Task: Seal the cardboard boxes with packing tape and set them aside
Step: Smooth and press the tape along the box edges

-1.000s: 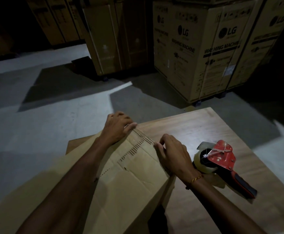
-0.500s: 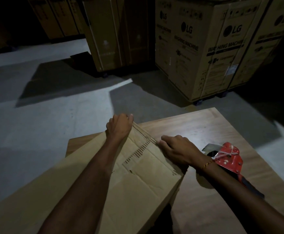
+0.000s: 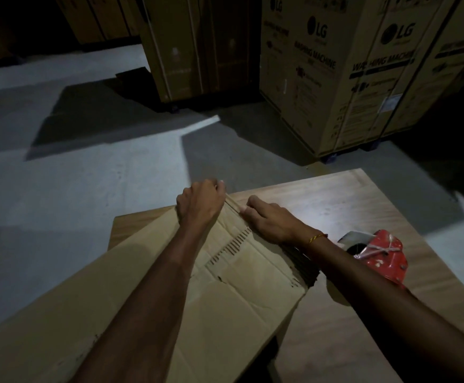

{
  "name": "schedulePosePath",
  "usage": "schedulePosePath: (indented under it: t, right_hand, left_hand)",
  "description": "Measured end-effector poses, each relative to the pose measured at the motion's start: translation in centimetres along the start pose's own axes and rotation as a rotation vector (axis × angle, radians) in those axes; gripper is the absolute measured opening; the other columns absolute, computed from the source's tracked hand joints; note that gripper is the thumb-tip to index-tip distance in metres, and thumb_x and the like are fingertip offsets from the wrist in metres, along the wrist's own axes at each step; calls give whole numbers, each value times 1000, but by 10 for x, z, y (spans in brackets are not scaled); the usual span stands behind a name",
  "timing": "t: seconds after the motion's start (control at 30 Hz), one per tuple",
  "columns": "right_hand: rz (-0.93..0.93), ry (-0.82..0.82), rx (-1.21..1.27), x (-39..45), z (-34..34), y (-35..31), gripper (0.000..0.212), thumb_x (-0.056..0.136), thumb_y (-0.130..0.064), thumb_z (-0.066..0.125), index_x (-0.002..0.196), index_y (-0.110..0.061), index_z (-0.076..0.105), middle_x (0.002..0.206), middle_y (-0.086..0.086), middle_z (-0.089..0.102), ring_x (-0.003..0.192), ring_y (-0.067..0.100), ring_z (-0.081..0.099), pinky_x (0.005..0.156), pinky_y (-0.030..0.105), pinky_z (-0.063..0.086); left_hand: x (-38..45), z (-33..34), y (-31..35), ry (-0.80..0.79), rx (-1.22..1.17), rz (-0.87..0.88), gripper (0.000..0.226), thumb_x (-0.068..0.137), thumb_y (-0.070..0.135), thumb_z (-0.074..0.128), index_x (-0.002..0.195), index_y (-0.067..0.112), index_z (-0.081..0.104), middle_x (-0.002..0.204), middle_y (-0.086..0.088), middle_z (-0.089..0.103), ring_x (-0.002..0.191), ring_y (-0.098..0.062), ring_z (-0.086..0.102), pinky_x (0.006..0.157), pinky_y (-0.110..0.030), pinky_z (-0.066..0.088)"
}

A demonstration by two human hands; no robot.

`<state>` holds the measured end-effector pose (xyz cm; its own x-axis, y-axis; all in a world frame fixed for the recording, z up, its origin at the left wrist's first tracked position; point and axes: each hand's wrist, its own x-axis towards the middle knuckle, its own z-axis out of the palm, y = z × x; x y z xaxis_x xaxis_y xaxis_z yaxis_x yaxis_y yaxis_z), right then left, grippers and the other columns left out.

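Both hands have slid toward twelve o'clock: left hand (image 3: 197,205) and right hand (image 3: 269,221) pinch the flattened tan cardboard box (image 3: 225,294) at its far end; red tape dispenser (image 3: 377,252) at three o'clock, nearer the right.

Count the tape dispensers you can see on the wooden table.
1. The red tape dispenser lies on the wooden table, right of the flattened cardboard box, partly behind the right forearm.

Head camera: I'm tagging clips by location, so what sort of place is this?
Likely a warehouse or stockroom: tall washing-machine cartons stand on a bare concrete floor, and a tape dispenser lies on a wooden table.
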<state>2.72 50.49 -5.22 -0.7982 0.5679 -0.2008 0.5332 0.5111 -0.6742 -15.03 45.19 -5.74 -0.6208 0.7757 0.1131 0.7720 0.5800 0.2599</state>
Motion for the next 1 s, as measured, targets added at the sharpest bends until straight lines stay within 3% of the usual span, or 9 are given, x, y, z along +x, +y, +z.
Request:
schedulePosePath:
  t: [0.1,0.2,0.33,0.43,0.63,0.77,0.83,0.93,1.0]
  right_hand:
    - [-33,40,70,-23,5,4,34,108,-50,32,122,-25,52,118,-1,60,101,17,58,91,45,52]
    - [-62,24,180,-51,7,18,41,108,-46,36,142,-26,45,136,-5,51,117,10,53,99,34,47]
    - [-23,-69,481,-83,10,31,36,108,-35,41,144,-38,34,140,-23,48,122,-16,48,101,17,44]
    - [39,-73,643,-96,13,29,39,107,-29,46,141,-42,34,136,-35,44,116,-26,45,94,5,43]
    - [144,45,878,-118,25,16,26,104,-38,51,124,-54,54,133,-29,58,117,-9,59,95,17,49]
    - [183,131,907,-138,47,11,44,97,-66,45,140,-56,47,140,-23,58,129,3,55,112,40,44]
    - [195,187,927,-148,53,14,50,94,-74,40,141,-57,47,143,-25,54,135,3,50,114,40,40]
    - [239,276,905,-157,44,27,32,96,-68,35,111,-67,63,143,-24,52,135,2,46,111,34,41]
    - [250,304,886,-156,35,43,35,101,-61,36,106,-56,70,139,-17,57,130,4,50,106,34,45]
  left_hand:
    - [1,0,-1,-5,-23,9,44,102,44,31,98,20,68,108,-13,70,94,-36,63,84,-43,48]
    - [-1,-2,0,0,-30,8,43,102,43,33,97,19,69,107,-13,70,94,-37,62,80,-41,44]
    - [-4,-3,5,-2,-22,-31,47,101,42,32,98,16,70,104,-14,69,85,-32,57,75,-38,40]
    - [-12,-2,13,-17,63,-82,56,103,47,29,108,10,70,110,-17,69,90,-34,60,74,-38,38]
    - [-16,-1,38,-36,49,12,54,103,40,30,104,5,71,111,-20,69,96,-38,63,76,-39,43]
    - [-12,6,69,-65,-14,185,51,103,41,32,104,8,72,110,-22,70,99,-39,65,78,-39,46]
    - [-13,9,84,-92,-41,277,52,104,44,32,104,11,72,110,-21,70,99,-39,65,82,-40,47]
    - [-19,15,98,-119,-70,333,53,107,46,29,104,15,71,109,-18,71,97,-36,63,87,-42,44]
    - [-28,15,103,-108,-59,299,51,108,44,27,107,15,69,115,-17,70,107,-34,61,101,-44,38]
